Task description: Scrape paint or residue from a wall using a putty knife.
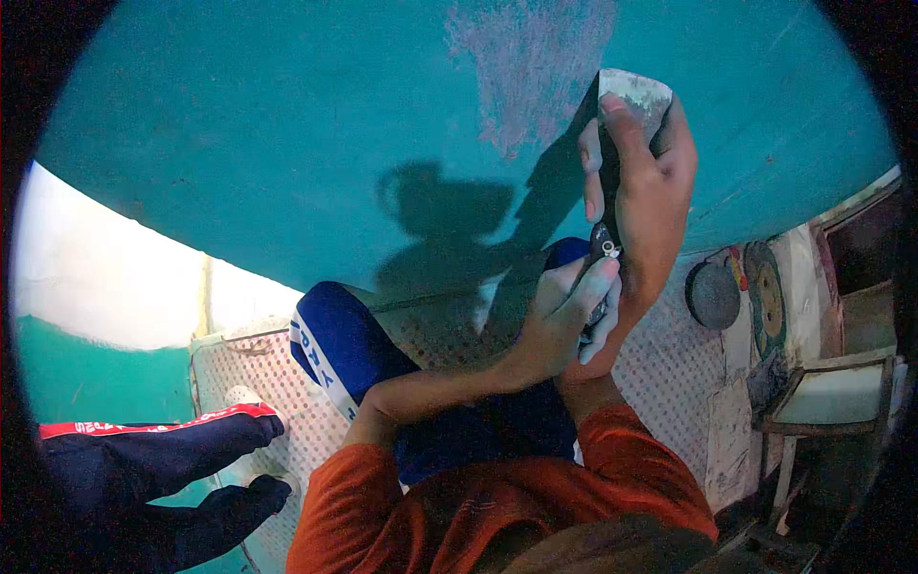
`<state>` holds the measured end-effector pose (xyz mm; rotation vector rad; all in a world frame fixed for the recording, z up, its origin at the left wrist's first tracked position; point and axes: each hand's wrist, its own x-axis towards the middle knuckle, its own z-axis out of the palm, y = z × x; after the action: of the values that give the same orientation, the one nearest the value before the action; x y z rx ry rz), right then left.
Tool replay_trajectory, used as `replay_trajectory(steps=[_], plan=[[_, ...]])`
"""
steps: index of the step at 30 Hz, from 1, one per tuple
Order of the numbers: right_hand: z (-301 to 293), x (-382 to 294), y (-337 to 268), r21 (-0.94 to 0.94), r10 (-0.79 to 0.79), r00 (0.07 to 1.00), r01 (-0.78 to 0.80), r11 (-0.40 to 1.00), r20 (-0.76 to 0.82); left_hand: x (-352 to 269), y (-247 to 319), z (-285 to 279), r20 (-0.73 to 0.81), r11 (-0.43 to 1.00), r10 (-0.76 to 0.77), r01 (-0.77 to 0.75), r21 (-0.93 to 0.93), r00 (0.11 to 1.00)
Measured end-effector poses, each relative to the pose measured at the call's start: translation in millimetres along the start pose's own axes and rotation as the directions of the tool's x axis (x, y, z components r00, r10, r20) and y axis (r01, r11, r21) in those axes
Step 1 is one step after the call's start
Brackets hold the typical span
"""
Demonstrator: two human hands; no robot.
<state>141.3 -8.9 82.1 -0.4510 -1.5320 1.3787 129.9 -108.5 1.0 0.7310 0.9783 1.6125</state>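
In my right hand (652, 161) is a flat, pale-smeared metal scraper blade (638, 90), its broad edge up and my thumb across its face. Below it, my left hand (574, 294) grips a dark handle (597, 244) with a small metal ring or fitting near its upper end. Fingers hide whether handle and blade are one tool. Pale dust coats the fingers of both hands. The teal painted wall (287, 129) stands right before me, bearing a rough patch of scraped paint (538, 64) left of the blade. Shadows of my head and arms fall on it.
My blue-trousered knee (344, 323) is close to the wall. At left are another person's dark-trousered legs (179, 459), on a dotted tile floor (237, 359). To the right are a round dark pan-like object (712, 294), a wooden-framed piece of furniture (832, 394) and a doorway (871, 251).
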Motion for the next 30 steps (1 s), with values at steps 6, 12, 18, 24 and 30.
replay_trajectory(steps=[6, 12, 18, 24, 30], plan=[[3.8, 1.6, 1.6, -0.009, -0.049, 0.998, 0.049, 0.999, -0.05, -1.5, 13.0, 4.1, -0.021, 0.999, -0.037, 0.036, -0.036, 0.999], [1.9, 6.5, -0.9, -0.009, -0.083, 0.996, 0.082, 0.997, -0.046, -2.1, 21.6, 5.4, -0.028, 0.999, -0.021, 0.02, -0.026, 0.999], [11.4, 9.5, -16.0, -0.012, -0.199, 0.98, 0.199, 0.98, -0.005, 3.0, 33.4, 7.9, -0.012, 1.0, 0.006, -0.006, 0.02, 1.0], [-0.3, 0.6, 3.1, -0.063, -0.061, 0.997, 0.057, 0.996, -0.049, 0.1, 9.0, 1.8, -0.007, 0.998, 0.018, -0.019, -0.058, 1.0], [-1.7, 0.0, 14.0, -0.024, -0.026, 0.998, 0.025, 0.999, -0.063, -0.7, 0.5, 2.6, -0.035, 0.995, -0.006, 0.002, -0.099, 0.999]])
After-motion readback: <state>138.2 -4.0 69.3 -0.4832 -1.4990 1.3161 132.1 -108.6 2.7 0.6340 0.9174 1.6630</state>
